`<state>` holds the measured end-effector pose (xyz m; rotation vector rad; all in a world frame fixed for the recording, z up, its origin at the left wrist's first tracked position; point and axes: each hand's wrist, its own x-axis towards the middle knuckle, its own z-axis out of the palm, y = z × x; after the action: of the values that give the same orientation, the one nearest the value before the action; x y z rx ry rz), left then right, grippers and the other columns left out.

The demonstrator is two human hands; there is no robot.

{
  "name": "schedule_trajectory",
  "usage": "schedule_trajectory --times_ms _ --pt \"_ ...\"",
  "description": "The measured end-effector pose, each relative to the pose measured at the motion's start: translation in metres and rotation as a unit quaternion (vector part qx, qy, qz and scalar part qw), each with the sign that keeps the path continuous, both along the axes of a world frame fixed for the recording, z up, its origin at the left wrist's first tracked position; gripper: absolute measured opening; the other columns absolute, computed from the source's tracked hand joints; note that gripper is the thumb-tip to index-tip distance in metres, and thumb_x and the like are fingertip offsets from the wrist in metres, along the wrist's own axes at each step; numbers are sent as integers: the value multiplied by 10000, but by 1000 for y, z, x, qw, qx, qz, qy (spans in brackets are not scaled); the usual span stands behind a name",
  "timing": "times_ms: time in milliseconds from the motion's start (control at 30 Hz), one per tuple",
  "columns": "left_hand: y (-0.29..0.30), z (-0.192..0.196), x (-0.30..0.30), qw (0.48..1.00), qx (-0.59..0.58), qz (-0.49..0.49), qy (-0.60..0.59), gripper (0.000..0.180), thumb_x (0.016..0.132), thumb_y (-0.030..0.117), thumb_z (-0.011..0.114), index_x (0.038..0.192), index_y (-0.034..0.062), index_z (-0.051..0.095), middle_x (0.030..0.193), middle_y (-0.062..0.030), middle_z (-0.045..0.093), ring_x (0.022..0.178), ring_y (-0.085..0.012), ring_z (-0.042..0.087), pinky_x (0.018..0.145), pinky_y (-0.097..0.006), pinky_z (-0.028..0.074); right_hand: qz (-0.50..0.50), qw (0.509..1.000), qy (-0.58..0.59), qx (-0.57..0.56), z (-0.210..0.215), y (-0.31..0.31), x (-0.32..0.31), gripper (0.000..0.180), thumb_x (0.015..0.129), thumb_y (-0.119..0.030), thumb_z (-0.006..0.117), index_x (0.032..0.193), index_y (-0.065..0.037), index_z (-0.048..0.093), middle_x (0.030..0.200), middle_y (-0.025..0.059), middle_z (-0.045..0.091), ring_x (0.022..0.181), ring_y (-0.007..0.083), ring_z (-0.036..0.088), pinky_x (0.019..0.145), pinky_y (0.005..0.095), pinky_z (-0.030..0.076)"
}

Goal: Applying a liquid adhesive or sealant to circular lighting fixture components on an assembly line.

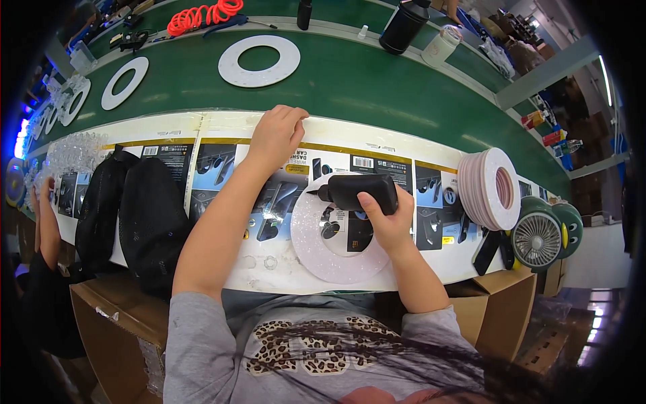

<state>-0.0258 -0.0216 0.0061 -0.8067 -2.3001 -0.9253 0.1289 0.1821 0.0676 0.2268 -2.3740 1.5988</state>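
Note:
My right hand (392,219) grips a black squeeze bottle (363,191), tilted on its side. Its narrow tip points left, over the upper left part of a speckled white ring (340,268). That flat ring lies in front of me on the printed packaging sheet (269,185). Up and to the left, my left hand (279,135) is at the sheet's far edge by the green belt. Its fingers are bent and pressed together; whatever they hold, if anything, is hidden.
A stack of white rings (471,192) stands right, near a green fan (538,232). Two black sleeve-like pieces (153,219) lie left. More rings (259,78) sit on the green belt (182,74). Beyond it are a red coiled hose (204,17) and a black bottle (405,27). A co-worker's arm (48,219) shows far left.

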Motion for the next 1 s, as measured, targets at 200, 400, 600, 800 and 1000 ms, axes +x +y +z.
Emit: schedule_trajectory --times_ms 200,400,600,800,1000 --pt "-1 2 2 1000 -1 0 1 116 813 37 563 918 34 612 854 -110 634 870 -273 592 797 -385 462 -5 1000 -16 -7 1 -2 3 249 809 -188 727 926 24 668 783 111 663 669 178 624 626 274 479" --pt "-2 5 2 1000 -7 0 -12 117 822 29 555 924 22 612 878 -117 637 889 -286 591 803 -391 464 0 1000 -8 -3 2 -3 0 256 812 -198 725 923 25 669 772 111 661 658 176 620 618 269 476" --pt "0 6 2 1000 -13 -1 -26 118 829 22 552 930 11 612 903 -123 640 908 -296 589 810 -394 466 -5 999 -23 -30 5 0 2 269 828 -218 712 917 29 655 781 81 656 683 133 594 639 249 469" --pt "2 6 3 1000 -10 -4 -26 116 828 22 551 925 9 613 905 -122 638 904 -297 587 813 -392 462 -83 986 -9 -145 2 23 2 268 871 -226 675 962 20 623 890 52 636 796 107 575 747 250 462" --pt "0 2 1 1000 1 -1 -10 117 811 35 566 918 29 613 861 -114 637 881 -286 591 800 -395 458 -154 962 39 -224 19 58 -8 250 859 -207 669 980 2 608 872 31 614 740 94 570 604 236 450"
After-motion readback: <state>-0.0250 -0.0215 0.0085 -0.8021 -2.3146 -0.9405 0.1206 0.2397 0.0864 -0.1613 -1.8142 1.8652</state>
